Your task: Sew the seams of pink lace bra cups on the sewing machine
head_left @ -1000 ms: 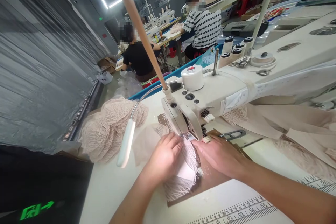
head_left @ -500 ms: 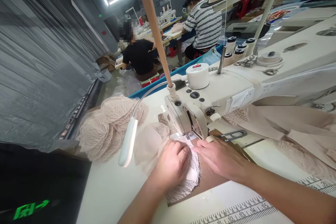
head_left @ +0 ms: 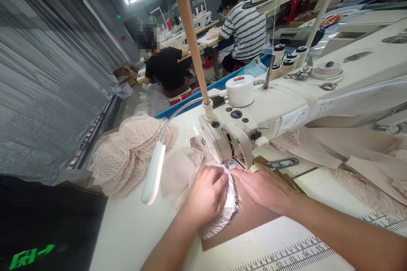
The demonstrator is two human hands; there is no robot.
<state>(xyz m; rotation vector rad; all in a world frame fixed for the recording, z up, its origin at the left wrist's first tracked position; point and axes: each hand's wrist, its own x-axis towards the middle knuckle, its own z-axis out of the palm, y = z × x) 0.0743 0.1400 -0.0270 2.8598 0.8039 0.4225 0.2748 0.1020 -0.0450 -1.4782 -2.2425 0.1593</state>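
Note:
A piece of pale lace fabric (head_left: 219,225) with a curved, dark-stitched edge lies under the needle area of a white sewing machine (head_left: 219,142). My left hand (head_left: 206,194) is closed on the lace from the left, fingers curled and pressed down on it. My right hand (head_left: 263,188) lies on the brown plate (head_left: 254,218), its fingers stretched toward the fabric's edge beside the presser foot. Those fingertips touch or nearly touch the edge, and some fingers are hidden by the machine head. Sheer beige fabric (head_left: 179,169) spreads behind my left hand.
Stacked beige lace pieces (head_left: 127,152) lie on the left. A gooseneck lamp (head_left: 153,173) hangs low near my left forearm. More beige fabric (head_left: 318,148) is at right, above a printed ruler (head_left: 295,258). Two people sit at machines beyond a blue edge (head_left: 190,105).
The lace has shifted slightly toward the needle and left, and less of it shows in front. Both hands have moved a little left with it.

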